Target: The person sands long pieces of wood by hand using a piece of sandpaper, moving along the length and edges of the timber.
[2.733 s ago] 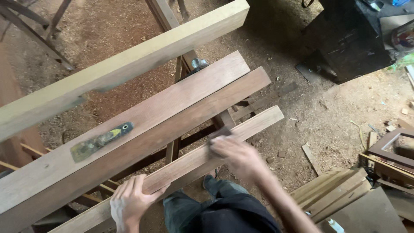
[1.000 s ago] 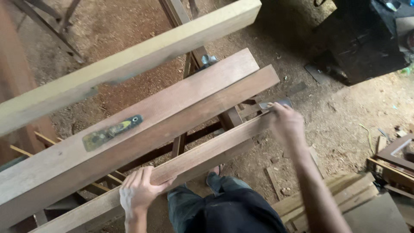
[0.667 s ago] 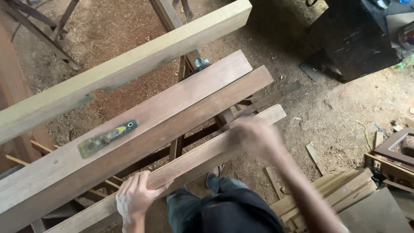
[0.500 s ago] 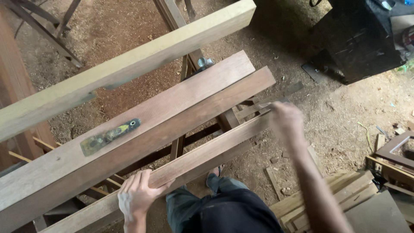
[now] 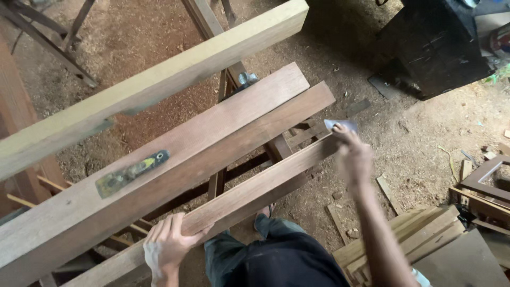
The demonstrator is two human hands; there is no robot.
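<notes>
While left hand [image 5: 167, 244] steadies slat [image 5: 249, 194], right hand [image 5: 353, 157] presses sandpaper [image 5: 340, 125].

Left hand [image 5: 169, 245] clamped shut; right hand [image 5: 353, 155], blurred, seemingly pinching.

From my feed I see two bare forearms, no sleeves reaching the wrists. The left hand [image 5: 166, 245] looks dusted pale, perhaps with sawdust; the right hand [image 5: 353, 157] is motion-blurred. Below are a dark, near-black top [image 5: 289, 266] and faded blue-grey trousers [image 5: 234, 252].
</notes>
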